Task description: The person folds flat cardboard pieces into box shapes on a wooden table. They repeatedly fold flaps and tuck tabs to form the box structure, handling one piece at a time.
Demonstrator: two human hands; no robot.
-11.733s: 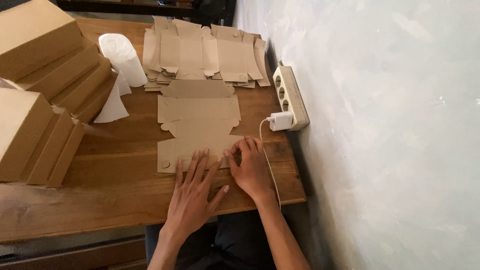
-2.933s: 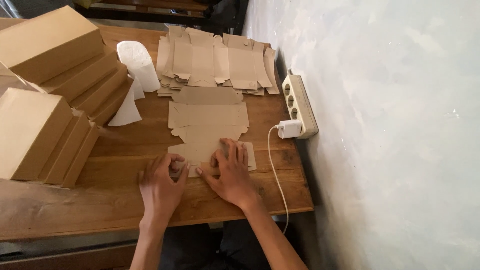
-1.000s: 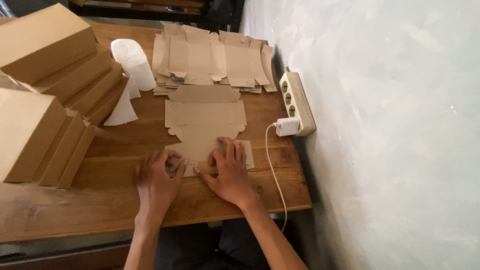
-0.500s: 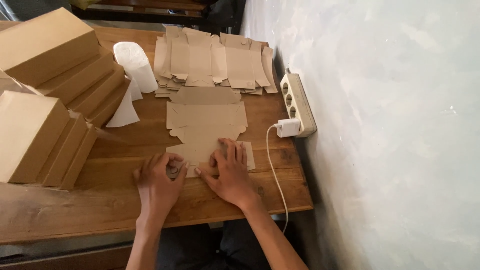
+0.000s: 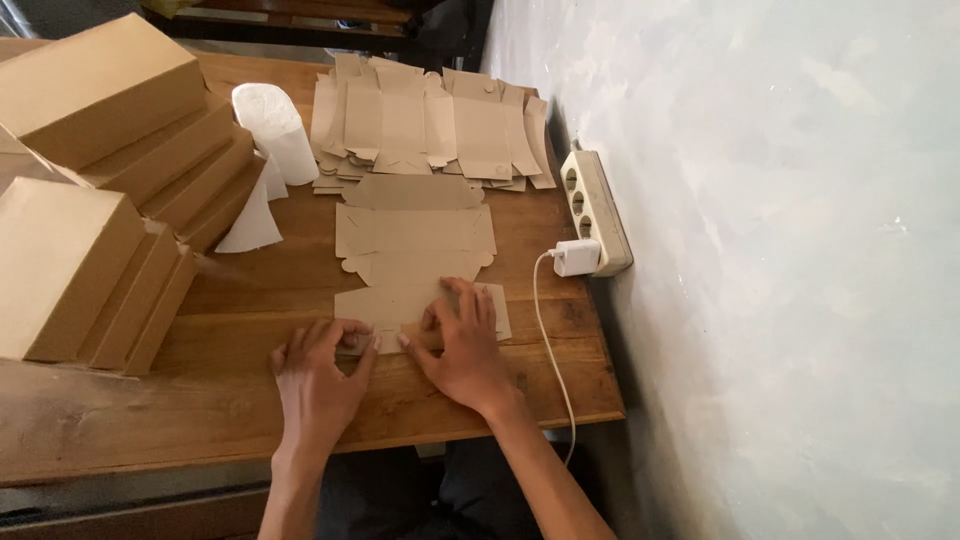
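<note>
A flat, die-cut sheet of brown cardboard, an unfolded box blank [image 5: 412,250], lies on the wooden table [image 5: 250,400] with its long axis running from the near edge toward the far end, so most of it stretches away from the person's hands. The right hand [image 5: 462,345] lies spread, palm down, on the blank's near panel, pressing it flat. The left hand [image 5: 320,375] sits just left of it at the blank's near left corner, fingers curled and pinching the edge of a flap; both hands are at the near end, the right further onto the sheet. Beyond the blank, at the far end, a pile of more flat brown blanks [image 5: 430,125] is fanned out. To the left stand stacks of finished brown cardboard boxes [image 5: 90,200], with a white roll of paper [image 5: 272,130] beside them. On the right, against the pale wall, a cream power strip [image 5: 597,210] holds a white charger [image 5: 576,257] whose cable trails off the near edge.
</note>
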